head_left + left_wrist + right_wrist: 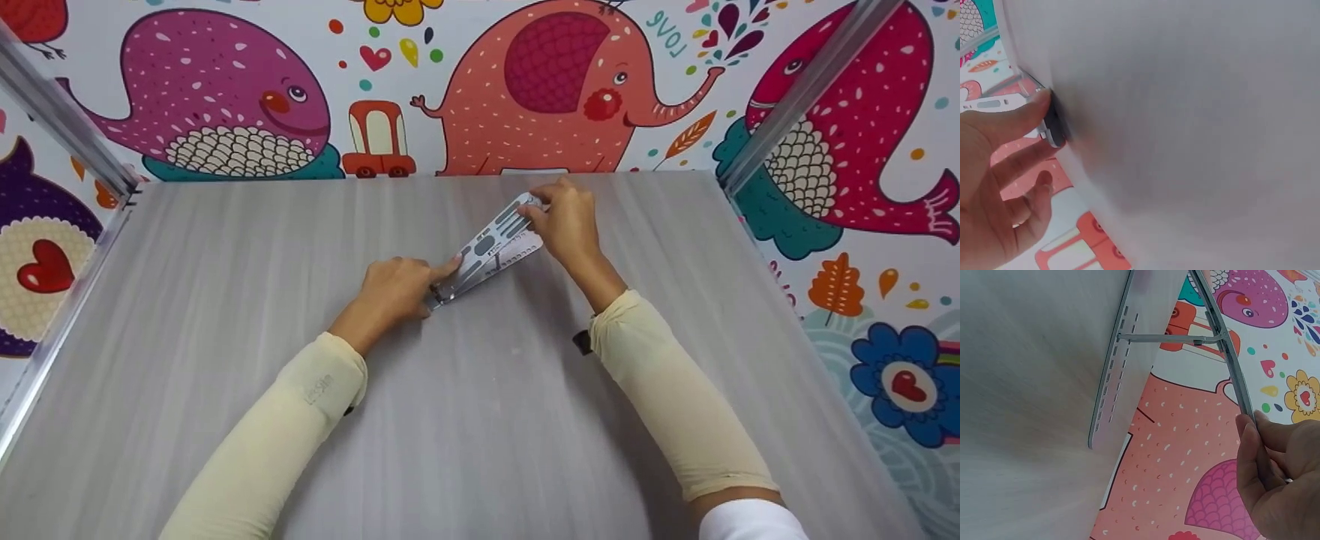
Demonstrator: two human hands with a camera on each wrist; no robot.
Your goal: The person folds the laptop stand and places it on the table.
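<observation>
A folding metal stand (pixel 485 244) lies slantwise on the grey table, its slotted upper plate (pixel 1243 391) raised from the lower plate (pixel 1109 388). In the right wrist view a thin strut (pixel 1165 338) bridges the two plates. My left hand (pixel 394 289) pinches the hinged end (pixel 1053 124) between thumb and finger, the other fingers loosely bent. At the far, raised end my right hand (pixel 571 225) grips the upper plate between thumb and fingers. The lower plate rests on the table.
Beneath the stand spreads a grey wood-grain table (pixel 465 420). Printed panels with cartoon animals (pixel 555 90) rise behind it and at both sides. Metal posts (pixel 810 97) stand at the back corners.
</observation>
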